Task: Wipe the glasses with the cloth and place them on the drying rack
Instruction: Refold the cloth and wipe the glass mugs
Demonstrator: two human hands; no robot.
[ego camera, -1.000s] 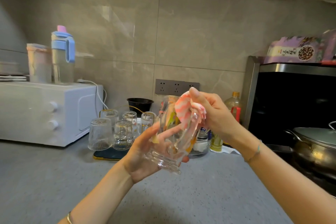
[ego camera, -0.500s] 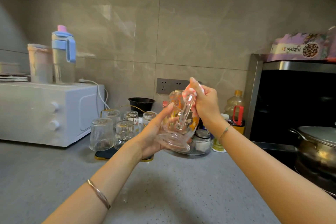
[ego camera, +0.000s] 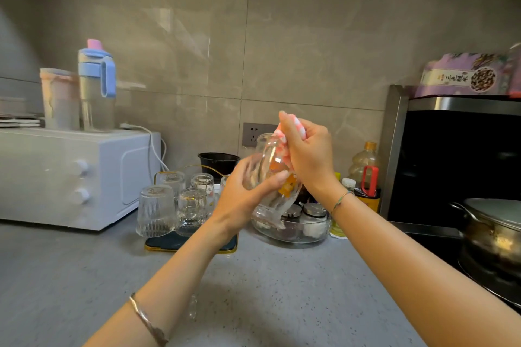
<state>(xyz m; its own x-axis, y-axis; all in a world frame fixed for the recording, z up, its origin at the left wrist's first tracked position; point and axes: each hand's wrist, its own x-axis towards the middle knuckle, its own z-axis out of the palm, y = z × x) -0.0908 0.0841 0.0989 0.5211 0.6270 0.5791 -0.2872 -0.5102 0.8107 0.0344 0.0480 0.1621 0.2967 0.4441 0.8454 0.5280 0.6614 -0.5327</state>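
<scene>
Here the grey counter (ego camera: 84, 276) is stretching across the lower view, and at its back the drying rack (ego camera: 166, 242), a dark tray with a gold rim, is carrying several upturned glasses (ego camera: 154, 210) standing close together. Just right of the rack and well off the counter, the glass (ego camera: 266, 158) being wiped is hanging tilted between both hands, its mouth pointing up toward the right and its thick base pointing down. The left hand (ego camera: 239, 200) is wrapping fingers and thumb round the body of the glass. The right hand (ego camera: 310, 158) is curling tightly round the pink-and-white cloth (ego camera: 282, 136), which is pushing into the mouth. The glass is looking light but hard and breakable, and its clear wall is probably feeling slippery if damp. The safest hold is therefore likely sitting round the wide middle with the whole hand, as the left is doing, rather than at the thin rim. The cloth is seeming soft and bunchable, giving way to the fingers. Setting the glass among the crowded ones is likely calling for a gentle, rim-down placing.
</scene>
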